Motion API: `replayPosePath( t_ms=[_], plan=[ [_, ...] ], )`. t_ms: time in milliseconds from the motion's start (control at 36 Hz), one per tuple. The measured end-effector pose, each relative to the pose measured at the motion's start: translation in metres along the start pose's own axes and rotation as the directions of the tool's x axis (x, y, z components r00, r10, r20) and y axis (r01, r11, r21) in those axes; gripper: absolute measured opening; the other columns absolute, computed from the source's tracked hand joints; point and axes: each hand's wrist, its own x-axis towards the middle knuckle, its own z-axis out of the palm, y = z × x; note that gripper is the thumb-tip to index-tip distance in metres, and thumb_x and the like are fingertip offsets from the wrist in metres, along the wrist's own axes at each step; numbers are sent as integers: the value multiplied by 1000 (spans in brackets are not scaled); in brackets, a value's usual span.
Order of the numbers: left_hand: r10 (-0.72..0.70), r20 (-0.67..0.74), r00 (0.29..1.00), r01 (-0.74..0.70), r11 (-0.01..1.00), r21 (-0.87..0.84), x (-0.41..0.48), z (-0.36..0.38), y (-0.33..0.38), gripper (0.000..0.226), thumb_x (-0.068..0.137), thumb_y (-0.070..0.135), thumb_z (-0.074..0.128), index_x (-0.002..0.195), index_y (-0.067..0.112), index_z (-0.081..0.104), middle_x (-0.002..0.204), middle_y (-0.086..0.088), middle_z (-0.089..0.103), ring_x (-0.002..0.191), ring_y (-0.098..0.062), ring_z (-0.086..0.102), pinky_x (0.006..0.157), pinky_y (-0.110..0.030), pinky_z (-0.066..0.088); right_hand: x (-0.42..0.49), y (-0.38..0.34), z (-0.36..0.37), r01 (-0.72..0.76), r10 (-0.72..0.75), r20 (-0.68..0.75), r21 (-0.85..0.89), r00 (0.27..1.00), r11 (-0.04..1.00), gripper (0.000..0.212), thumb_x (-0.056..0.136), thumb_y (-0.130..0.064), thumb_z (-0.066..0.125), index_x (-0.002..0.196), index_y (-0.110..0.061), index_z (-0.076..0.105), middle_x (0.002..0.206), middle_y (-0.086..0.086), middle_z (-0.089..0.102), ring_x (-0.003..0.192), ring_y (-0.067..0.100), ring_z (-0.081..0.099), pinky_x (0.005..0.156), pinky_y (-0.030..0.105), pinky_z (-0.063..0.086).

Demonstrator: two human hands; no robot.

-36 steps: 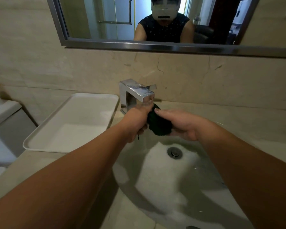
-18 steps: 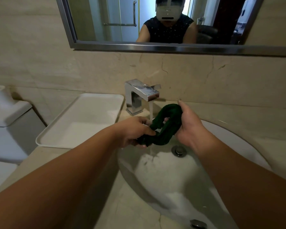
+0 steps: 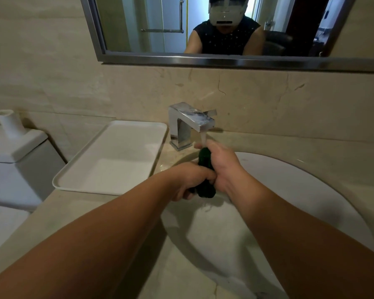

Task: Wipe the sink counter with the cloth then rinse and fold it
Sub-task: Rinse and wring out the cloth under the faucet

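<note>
A dark green cloth point(image 3: 206, 157) is bunched into a tight roll over the white sink basin point(image 3: 289, 190). My left hand point(image 3: 188, 180) grips its lower end and my right hand point(image 3: 222, 167) grips its upper part, the two fists touching. Most of the cloth is hidden inside them. A loose thread hangs below it. Water runs from the square chrome tap point(image 3: 190, 124) onto the top of the cloth and my right hand. The beige stone counter point(image 3: 73, 208) surrounds the basin.
A white rectangular tray point(image 3: 117, 160) lies on the counter left of the tap. Further left stands a white toilet cistern point(image 3: 13, 156) with a white tube on top. A steel-framed mirror point(image 3: 203, 59) hangs above the stone splashback.
The cloth went from a ball under the spout to a stretched twist, and is now squeezed into a short roll. My hands have closed together and the view has pulled back.
</note>
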Motion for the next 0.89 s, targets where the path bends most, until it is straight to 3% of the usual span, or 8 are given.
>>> replayPosePath(
  t_ms=[83,167,222,333,472,583,750,889],
  plan=[
    [5,1,1000,-5,998,57,-1,1,0,9,91,22,63,96,15,59,82,-7,62,57,-12,45,45,-22,31,6,0,1,-10,10,-7,14,1000,1000,18,97,-27,60,94,-14,71,69,9,70,57,26,67,57,35,54],
    [20,12,1000,-21,995,97,2,4,0,11,96,28,57,97,17,59,80,-6,63,55,-12,44,45,-23,30,8,-2,4,3,-6,-52,-55,999,998,25,94,-32,59,109,-14,68,92,16,73,78,33,71,64,41,58],
    [32,25,999,-35,990,139,3,7,0,14,98,29,52,95,18,59,75,-4,62,53,-13,42,46,-24,29,8,-4,4,3,-13,-78,-124,997,992,22,93,-31,56,105,-15,64,103,21,69,85,35,68,66,43,56],
    [62,13,998,-63,983,173,9,13,1,22,95,35,55,96,15,63,77,-7,65,54,-16,43,51,-26,33,12,-8,-1,-6,-10,-69,-225,998,974,19,97,-21,50,84,-14,62,86,17,58,81,32,59,65,38,48],
    [133,-27,991,-122,958,259,14,4,4,38,95,56,67,99,18,64,76,-6,61,59,-18,49,52,-28,43,21,-26,-22,17,-46,-62,-401,997,916,21,100,-32,59,95,-14,68,109,20,69,101,38,67,91,49,58],
    [202,-19,979,-188,939,288,9,-16,5,39,97,55,66,107,18,72,76,-5,62,61,-18,52,51,-26,44,23,-38,-53,-27,-1,-49,-569,999,822,18,102,-24,57,103,-11,70,102,19,73,88,32,71,70,40,62],
    [334,-95,938,-312,930,194,6,-23,8,25,106,39,58,103,19,73,71,-4,58,53,-16,50,46,-24,39,23,-52,-72,-26,80,23,-829,997,559,19,99,-15,57,102,-1,70,82,18,68,72,31,66,72,46,61],
    [417,-155,895,-385,901,199,6,-20,8,24,110,33,50,120,28,73,80,4,63,66,-12,57,56,-24,43,38,-69,-60,145,-160,51,-740,986,657,18,90,-11,56,97,-9,73,85,19,66,72,27,58,67,39,47]
  ],
)
